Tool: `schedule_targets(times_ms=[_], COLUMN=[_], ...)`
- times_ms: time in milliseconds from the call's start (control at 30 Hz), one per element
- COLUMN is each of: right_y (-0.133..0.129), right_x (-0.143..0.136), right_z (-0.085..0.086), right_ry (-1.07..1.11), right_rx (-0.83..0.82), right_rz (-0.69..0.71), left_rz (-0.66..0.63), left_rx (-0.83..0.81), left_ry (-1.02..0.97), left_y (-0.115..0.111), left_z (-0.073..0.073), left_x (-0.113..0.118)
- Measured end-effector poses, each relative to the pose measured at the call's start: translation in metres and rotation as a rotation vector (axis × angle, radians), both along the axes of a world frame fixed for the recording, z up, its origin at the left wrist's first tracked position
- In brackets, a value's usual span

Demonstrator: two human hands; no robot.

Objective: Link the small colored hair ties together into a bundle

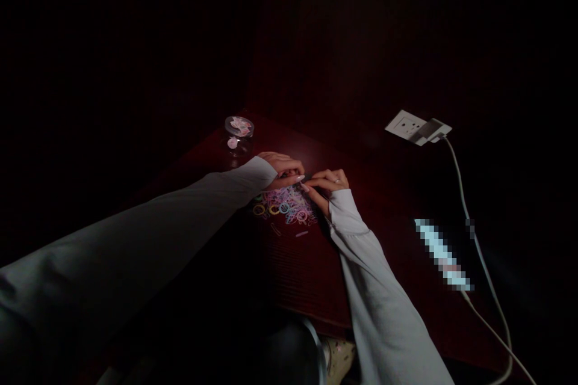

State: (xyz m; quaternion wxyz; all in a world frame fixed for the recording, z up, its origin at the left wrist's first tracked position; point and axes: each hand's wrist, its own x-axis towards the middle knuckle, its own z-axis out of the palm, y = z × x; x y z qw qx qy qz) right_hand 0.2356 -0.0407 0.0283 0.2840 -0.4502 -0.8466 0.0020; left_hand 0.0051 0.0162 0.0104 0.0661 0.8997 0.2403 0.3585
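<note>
- The left hand (284,168) and the right hand (333,180) met over the back of a pile of small coloured bands (289,203) on the dark red bench (307,280).
- The fingers of both hands were narrow, their tips bunched close together; whether they pinched a band between them, I could not tell.
- The pile lay just below the hands, mostly purple and pink, with a yellow ring (259,210) at its left edge; the hands covered part of its far side.
- A loose purple strip (301,233) and a loose yellowish band (276,229) lay apart from the pile, on its near side.
- A clear jar (239,135) with pink and white patterning stood upright beyond the left wrist.
- The left sleeve (189,216) stretched across the left side and blocked the view behind it; the right sleeve (383,277) hid some of the right side.
- Well to the right, a white socket (403,124) held a charger (437,130), from which a thick cable (458,186) hung in a curve.
- Nearer lay a bright pixelated patch (440,252), with a thin cable (490,326) leading from its lower end and crossing the thick one.
- A pale patterned shoe (342,358) showed below the near edge.
- Deep shadow hid much of the surroundings.
</note>
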Motion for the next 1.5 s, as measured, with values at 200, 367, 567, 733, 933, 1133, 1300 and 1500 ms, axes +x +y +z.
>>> schedule_targets(times_ms=[200,367,567,733,933,1133,1300,1500], right_y=[0.002,-0.003,-0.006,0.002,0.015,0.025,0.024,0.015], right_x=[0.0,-0.002,-0.007,-0.001,0.054,0.094,0.09,0.087], right_z=[-0.004,0.001,0.002,-0.003,0.009,-0.001,-0.013,-0.006], right_ry=[-0.018,-0.044,-0.058,-0.064,-0.036,-0.075,-0.126,-0.134], right_rx=[0.027,0.019,0.048,0.131,0.405,0.361,0.177,0.084], right_rz=[-0.067,-0.051,-0.05,-0.074,-0.247,-0.341,-0.255,-0.369], left_rz=[-0.062,-0.05,0.004,0.028,0.066,0.094,0.125,0.174], left_rx=[0.069,0.043,0.049,0.116,0.179,0.249,0.246,0.235], left_ry=[0.015,0.016,0.041,0.01,0.01,0.115,0.1,0.057], left_y=[0.008,0.008,0.006,0.005,0.002,0.004,0.001,0.001], left_z=[-0.006,-0.005,-0.003,-0.002,0.001,0.004,0.005,0.002], left_x=[0.003,0.002,0.003,0.003,0.002,-0.001,-0.001,-0.001])
